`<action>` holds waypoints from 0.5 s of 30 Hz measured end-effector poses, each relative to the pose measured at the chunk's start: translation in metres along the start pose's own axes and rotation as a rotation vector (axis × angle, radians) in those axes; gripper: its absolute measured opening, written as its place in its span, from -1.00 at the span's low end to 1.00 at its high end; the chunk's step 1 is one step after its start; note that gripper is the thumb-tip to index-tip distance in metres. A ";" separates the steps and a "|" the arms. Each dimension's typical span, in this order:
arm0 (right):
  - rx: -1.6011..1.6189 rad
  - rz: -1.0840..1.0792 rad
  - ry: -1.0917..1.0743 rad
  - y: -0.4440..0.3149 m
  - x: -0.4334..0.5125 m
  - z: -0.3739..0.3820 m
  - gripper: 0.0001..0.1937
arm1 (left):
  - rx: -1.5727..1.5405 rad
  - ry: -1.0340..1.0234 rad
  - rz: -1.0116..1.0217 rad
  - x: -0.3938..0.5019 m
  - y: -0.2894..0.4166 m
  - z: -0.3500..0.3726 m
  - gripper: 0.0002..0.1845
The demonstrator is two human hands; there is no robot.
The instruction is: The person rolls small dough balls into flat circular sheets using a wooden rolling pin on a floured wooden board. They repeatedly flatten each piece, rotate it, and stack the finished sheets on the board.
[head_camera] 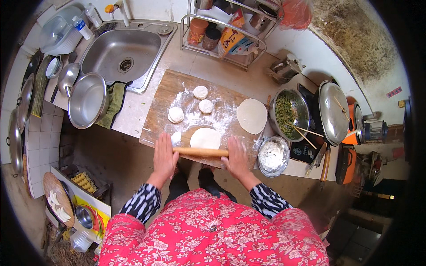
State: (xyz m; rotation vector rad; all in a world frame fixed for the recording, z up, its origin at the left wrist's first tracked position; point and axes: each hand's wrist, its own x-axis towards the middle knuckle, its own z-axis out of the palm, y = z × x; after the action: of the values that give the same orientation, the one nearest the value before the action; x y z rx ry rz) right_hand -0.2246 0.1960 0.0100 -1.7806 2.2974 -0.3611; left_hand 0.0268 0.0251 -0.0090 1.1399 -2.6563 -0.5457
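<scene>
A wooden rolling pin lies across the near edge of a flattened dough round on a floured wooden board. My left hand holds its left end, fingers stretched forward. At the right end, my right hand holds it the same way, slightly blurred. Farther back on the board sit three dough balls, one at the left, one in the middle and one behind. A larger rolled dough sheet rests flat at the board's right side.
Right of the board are a bowl of flour, a steel bowl of chopped green filling with chopsticks, and a lidded pan. A sink and steel basin are left. Behind stands a metal rack.
</scene>
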 end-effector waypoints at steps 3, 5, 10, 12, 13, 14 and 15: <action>-0.023 -0.060 -0.068 -0.002 -0.005 -0.001 -0.21 | -0.026 -0.043 -0.033 -0.007 0.000 -0.004 -0.25; -0.052 -0.053 0.008 0.003 0.020 0.001 -0.21 | -0.015 -0.056 -0.068 0.002 -0.003 -0.003 -0.25; -0.054 0.061 0.193 0.006 0.063 0.009 -0.22 | 0.059 0.093 -0.039 0.035 -0.014 0.004 -0.23; -0.019 0.053 0.087 -0.003 0.040 0.010 -0.23 | 0.150 -0.017 -0.027 0.033 -0.015 0.005 -0.21; -0.025 0.067 -0.001 -0.009 0.021 0.010 -0.23 | 0.070 -0.010 -0.006 0.026 -0.014 0.004 -0.21; 0.017 0.006 0.056 -0.015 0.001 0.011 -0.25 | 0.029 -0.042 -0.007 0.018 -0.014 0.003 -0.20; 0.038 -0.010 0.043 -0.020 -0.015 0.012 -0.27 | 0.003 -0.144 -0.056 0.006 -0.013 0.001 -0.19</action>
State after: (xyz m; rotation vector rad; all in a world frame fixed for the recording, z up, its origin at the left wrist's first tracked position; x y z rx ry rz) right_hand -0.1991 0.2053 0.0053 -1.7842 2.2955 -0.4461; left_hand 0.0312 0.0125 -0.0152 1.2224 -2.7528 -0.6576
